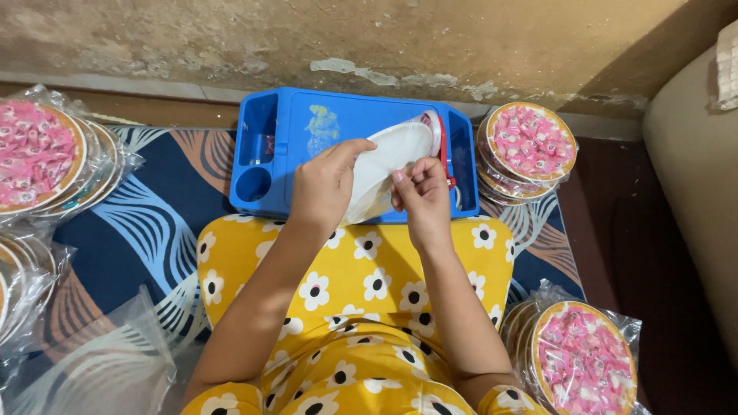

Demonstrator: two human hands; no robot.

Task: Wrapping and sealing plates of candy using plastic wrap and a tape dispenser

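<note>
While fingers (pixel 350 147) curl, hands grip white plate (pixel 388 157).

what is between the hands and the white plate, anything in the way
Nothing visible. The left hand and right hand both grip the white plate directly, above the blue tray.

Tray (pixel 307 115) before the wall (pixel 369 38), plate stacks (pixel 529 146) at its right, perhaps touching, more far left (pixel 38 154).
</note>
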